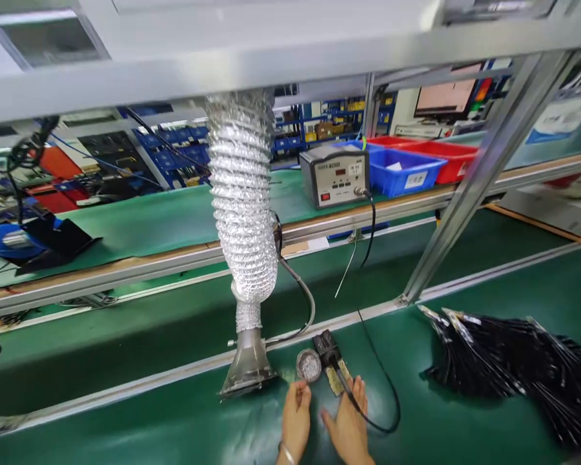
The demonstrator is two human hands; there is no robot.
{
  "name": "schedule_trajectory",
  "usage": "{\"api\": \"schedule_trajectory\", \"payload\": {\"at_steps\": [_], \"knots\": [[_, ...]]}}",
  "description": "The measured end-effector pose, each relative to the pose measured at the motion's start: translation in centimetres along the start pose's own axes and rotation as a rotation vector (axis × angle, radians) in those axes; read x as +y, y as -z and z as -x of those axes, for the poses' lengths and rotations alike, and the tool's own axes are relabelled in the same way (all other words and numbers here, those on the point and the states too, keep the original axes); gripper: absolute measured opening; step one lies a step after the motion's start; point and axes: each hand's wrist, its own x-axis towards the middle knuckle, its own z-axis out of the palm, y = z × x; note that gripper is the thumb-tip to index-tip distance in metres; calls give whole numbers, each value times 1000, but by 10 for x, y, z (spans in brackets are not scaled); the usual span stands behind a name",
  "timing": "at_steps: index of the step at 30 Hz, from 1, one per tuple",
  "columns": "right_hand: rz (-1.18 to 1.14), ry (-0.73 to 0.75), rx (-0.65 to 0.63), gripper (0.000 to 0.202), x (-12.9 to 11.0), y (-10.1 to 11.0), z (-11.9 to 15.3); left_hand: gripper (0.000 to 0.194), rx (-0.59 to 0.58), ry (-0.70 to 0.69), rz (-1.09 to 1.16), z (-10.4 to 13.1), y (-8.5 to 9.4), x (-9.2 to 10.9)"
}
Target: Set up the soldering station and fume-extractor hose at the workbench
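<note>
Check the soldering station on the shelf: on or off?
On, probably: the soldering station shows a lit red switch and a display with digits, too small to read.
</note>
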Motion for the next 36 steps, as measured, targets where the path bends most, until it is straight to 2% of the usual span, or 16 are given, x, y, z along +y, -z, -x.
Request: {"api": "schedule_trajectory", "payload": {"at_steps": [3, 4, 7, 9, 10, 11, 13, 15, 18, 20, 22, 24, 25, 27, 30, 36], "knots": [[-32, 32, 104, 79, -1, -12, -42, 57, -36, -258, -53, 4, 19, 31], [-50, 64, 118, 73, -1, -10, -52, 52, 13, -362, -64, 6, 26, 48], [-113, 37, 92, 79, 3, 6, -66, 42, 464, -824, -188, 8, 51, 116], [-157, -29, 29, 89, 9, 27, -58, 67, 746, -1034, -318, 2, 68, 166], [-171, -63, -2, 92, 14, 39, -50, 84, 860, -1086, -325, -3, 75, 190], [-173, -89, -28, 92, 20, 53, -40, 98, 917, -1118, -330, -10, 80, 212], [-152, -109, -49, 91, 34, 83, -20, 116, 944, -1123, -354, -24, 86, 248], [-116, -60, 5, 91, 49, 115, -1, 117, 906, -1076, -327, -34, 89, 270], [-118, 53, 228, 91, 62, 170, 24, 100, 843, -996, -260, -34, 98, 283], [-198, 140, 423, 83, 59, 215, 43, 97, 878, -968, -197, -25, 111, 283], [-282, 203, 605, 77, 45, 264, 61, 100, 944, -940, -108, -16, 127, 281], [-301, 383, 729, 49, 25, 314, 73, 102, 996, -911, -45, -10, 144, 279], [-290, 408, 798, 46, 14, 337, 76, 102, 1009, -909, -32, -8, 152, 278], [-288, 362, 856, 57, -9, 374, 74, 100, 1011, -941, -50, -7, 162, 277], [-333, 314, 830, 73, -38, 406, 65, 96, 966, -1022, -119, -10, 166, 274], [-295, 230, 889, 77, -73, 429, 62, 95, 835, -1126, -153, -13, 150, 267]]}}
